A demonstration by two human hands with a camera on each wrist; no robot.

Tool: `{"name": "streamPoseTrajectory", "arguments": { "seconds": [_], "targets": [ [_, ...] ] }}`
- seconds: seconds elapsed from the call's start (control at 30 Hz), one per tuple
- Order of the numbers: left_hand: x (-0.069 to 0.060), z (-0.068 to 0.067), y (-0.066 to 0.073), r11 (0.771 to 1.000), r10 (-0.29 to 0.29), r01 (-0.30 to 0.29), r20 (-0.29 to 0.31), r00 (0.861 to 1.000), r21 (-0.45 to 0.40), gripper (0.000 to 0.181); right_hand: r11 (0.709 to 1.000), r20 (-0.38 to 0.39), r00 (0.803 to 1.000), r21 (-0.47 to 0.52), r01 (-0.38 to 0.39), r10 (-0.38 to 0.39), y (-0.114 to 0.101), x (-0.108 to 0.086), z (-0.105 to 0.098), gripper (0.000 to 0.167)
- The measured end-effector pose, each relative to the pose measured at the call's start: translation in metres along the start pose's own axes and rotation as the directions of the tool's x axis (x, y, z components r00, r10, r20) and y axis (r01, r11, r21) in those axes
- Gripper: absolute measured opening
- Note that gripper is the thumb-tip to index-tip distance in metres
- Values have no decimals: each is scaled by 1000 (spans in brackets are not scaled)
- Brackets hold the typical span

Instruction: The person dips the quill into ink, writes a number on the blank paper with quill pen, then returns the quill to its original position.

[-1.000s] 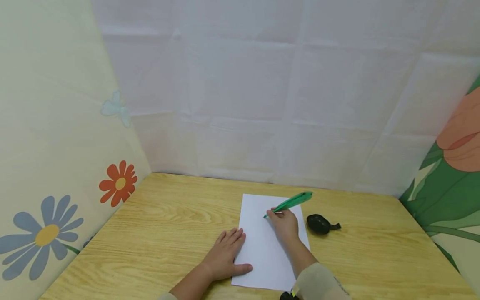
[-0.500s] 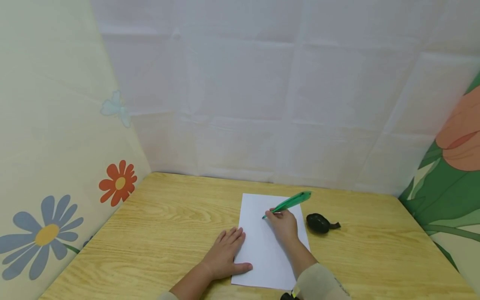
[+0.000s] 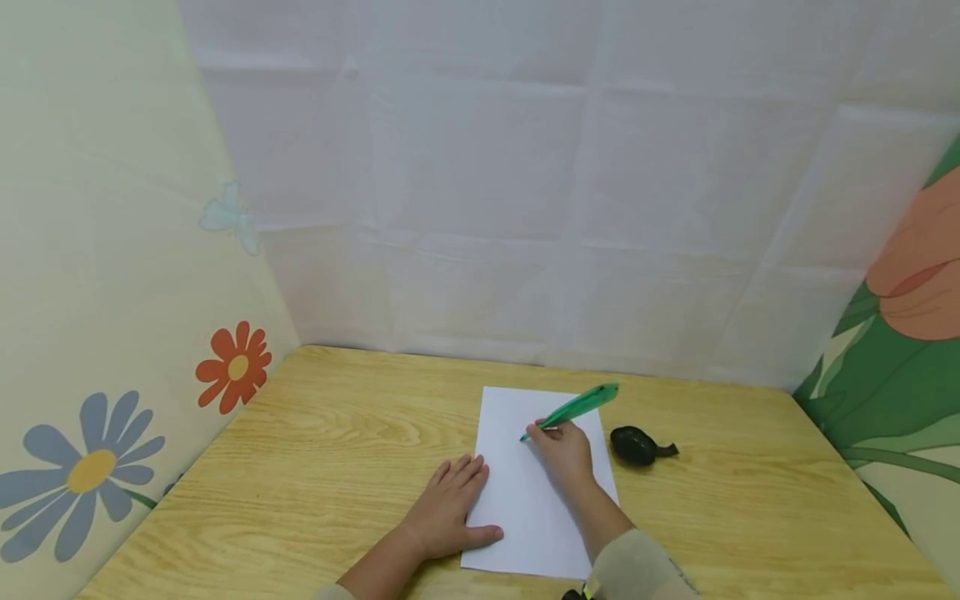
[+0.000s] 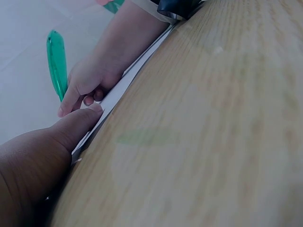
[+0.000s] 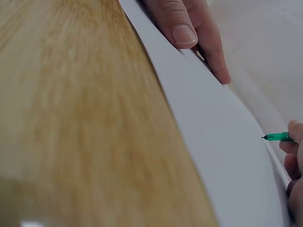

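Note:
A white sheet of paper (image 3: 525, 508) lies on the wooden table. My right hand (image 3: 566, 454) pinches a green pen (image 3: 577, 407) with a broad feather-shaped top end, its tip pointing down and left at the upper middle of the sheet. In the right wrist view, the dark tip of the pen (image 5: 274, 136) is at the paper (image 5: 203, 113); whether it touches cannot be made out. My left hand (image 3: 450, 508) rests flat with spread fingers across the sheet's left edge, the thumb lying on the paper. The left wrist view shows the pen's green top (image 4: 57, 66) rising beyond both hands.
A dark, glossy, rounded object (image 3: 634, 447) with a short tail lies on the table (image 3: 345, 433) right of the paper. A pale cloth (image 3: 480, 183) hangs behind the table, with flower-printed sheets on both sides. Something black (image 3: 576, 594) is by the right sleeve.
My right hand has shifted slightly left and toward me, taking the pen tip with it. My left hand has stayed in place on the paper.

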State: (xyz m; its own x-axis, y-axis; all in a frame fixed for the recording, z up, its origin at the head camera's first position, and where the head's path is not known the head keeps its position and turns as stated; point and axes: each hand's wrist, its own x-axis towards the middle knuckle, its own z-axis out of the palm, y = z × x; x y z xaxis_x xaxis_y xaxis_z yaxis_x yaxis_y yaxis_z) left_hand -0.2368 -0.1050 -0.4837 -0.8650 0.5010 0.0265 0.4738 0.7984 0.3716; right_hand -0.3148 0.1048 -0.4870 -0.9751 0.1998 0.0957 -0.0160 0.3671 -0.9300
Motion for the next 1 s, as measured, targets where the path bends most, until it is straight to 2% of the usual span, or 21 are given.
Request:
{"name": "streamPoseTrajectory", "arguments": {
  "seconds": [0.27, 0.5, 0.77, 1.0],
  "targets": [
    [-1, -1, 1, 1000, -9, 9, 8, 1000, -1, 93, 1000, 13, 1000, 8, 18, -18, 0, -2, 0, 26],
    [-1, -2, 0, 1000, -8, 8, 11, 1000, -8, 94, 1000, 29, 1000, 7, 2, -3, -1, -4, -1, 26],
    [-1, 1, -2, 1000, 11, -11, -8, 1000, -15, 95, 1000, 44, 999, 15, -27, 27, -4, -7, -1, 26],
    [-2, 0, -2, 1000, 17, -18, -16, 1000, -23, 94, 1000, 46, 999, 23, -10, 9, -4, -9, 0, 28]
  ]
}}
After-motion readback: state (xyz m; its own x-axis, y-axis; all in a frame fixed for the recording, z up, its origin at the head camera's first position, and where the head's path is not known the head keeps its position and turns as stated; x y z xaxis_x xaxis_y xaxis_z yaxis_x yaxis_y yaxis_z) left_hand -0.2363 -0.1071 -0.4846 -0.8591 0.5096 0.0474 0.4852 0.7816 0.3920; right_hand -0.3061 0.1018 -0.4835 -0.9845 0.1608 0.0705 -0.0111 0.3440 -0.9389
